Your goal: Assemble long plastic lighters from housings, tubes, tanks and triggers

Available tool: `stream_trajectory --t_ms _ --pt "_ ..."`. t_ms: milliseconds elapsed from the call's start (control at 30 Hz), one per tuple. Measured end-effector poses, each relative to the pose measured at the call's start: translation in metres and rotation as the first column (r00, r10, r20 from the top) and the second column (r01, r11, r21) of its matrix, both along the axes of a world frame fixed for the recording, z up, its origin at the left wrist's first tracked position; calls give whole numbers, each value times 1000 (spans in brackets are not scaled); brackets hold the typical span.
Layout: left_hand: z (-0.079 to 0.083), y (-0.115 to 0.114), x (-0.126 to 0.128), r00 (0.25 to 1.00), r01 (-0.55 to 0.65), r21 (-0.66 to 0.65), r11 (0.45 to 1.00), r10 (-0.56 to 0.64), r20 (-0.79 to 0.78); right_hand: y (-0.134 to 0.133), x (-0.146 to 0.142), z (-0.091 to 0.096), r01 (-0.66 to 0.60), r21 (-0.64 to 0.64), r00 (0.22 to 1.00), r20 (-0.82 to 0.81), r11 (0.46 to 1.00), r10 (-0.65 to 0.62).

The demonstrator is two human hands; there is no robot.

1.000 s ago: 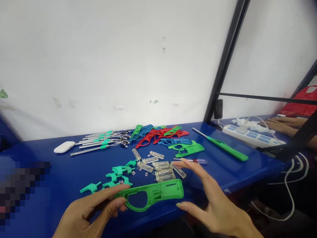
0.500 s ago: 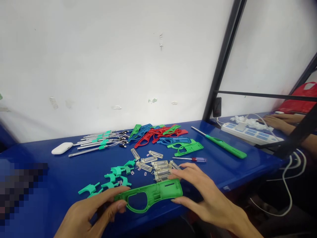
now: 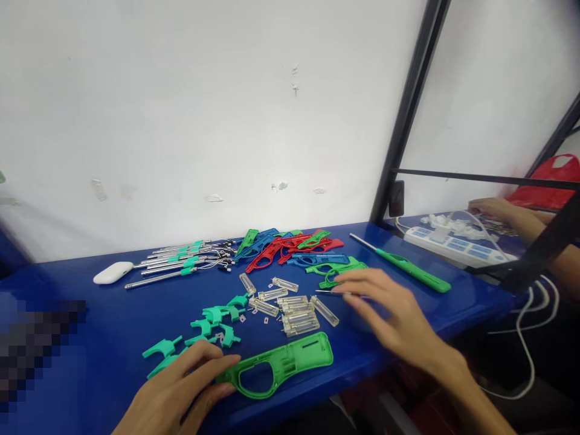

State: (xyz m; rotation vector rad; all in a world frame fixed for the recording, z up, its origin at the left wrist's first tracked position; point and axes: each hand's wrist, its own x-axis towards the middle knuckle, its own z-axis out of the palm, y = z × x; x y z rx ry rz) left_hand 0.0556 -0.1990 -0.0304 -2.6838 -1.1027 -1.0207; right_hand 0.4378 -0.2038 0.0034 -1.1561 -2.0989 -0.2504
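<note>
My left hand point(image 3: 181, 389) rests on the blue table point(image 3: 113, 314) at the near edge, fingers closed lightly on the grip end of a green plastic handle shell point(image 3: 281, 364) that lies flat. My right hand point(image 3: 392, 311) hovers with fingers spread over a small screwdriver point(image 3: 333, 293), covering its handle. Between the hands lie several clear rectangular parts point(image 3: 294, 311). To the left of those sit several teal trigger pieces point(image 3: 208, 323).
A pile of red, blue and green handle shells point(image 3: 299, 248) lies further back, with metal rods point(image 3: 181, 260) and a white case point(image 3: 112, 272) to the left. A finished green lighter point(image 3: 410, 270) lies right. Another person's hands point(image 3: 507, 212) work beyond a power strip point(image 3: 457, 246).
My right hand left the green shell and moved back and right, over the screwdriver. The shell went down flat on the table, my left hand still on it.
</note>
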Motion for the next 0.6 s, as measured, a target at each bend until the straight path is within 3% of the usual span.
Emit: stream_trajectory --t_ms 100,200,300,433,600 --pt "7 1 5 1000 25 35 999 -24 -6 40 30 18 75 -83 993 92 994 -67" --pt "10 2 8 999 35 60 998 -35 0 84 46 31 68 -233 964 266 970 -3" --pt "11 1 10 999 48 69 996 -48 -1 116 40 36 80 -354 906 416 932 81" --pt "10 -1 10 1000 29 98 995 -28 -12 130 17 36 129 -428 831 538 895 137" --pt "1 -2 4 995 0 114 993 11 -94 126 -3 40 189 -404 756 641 895 129"
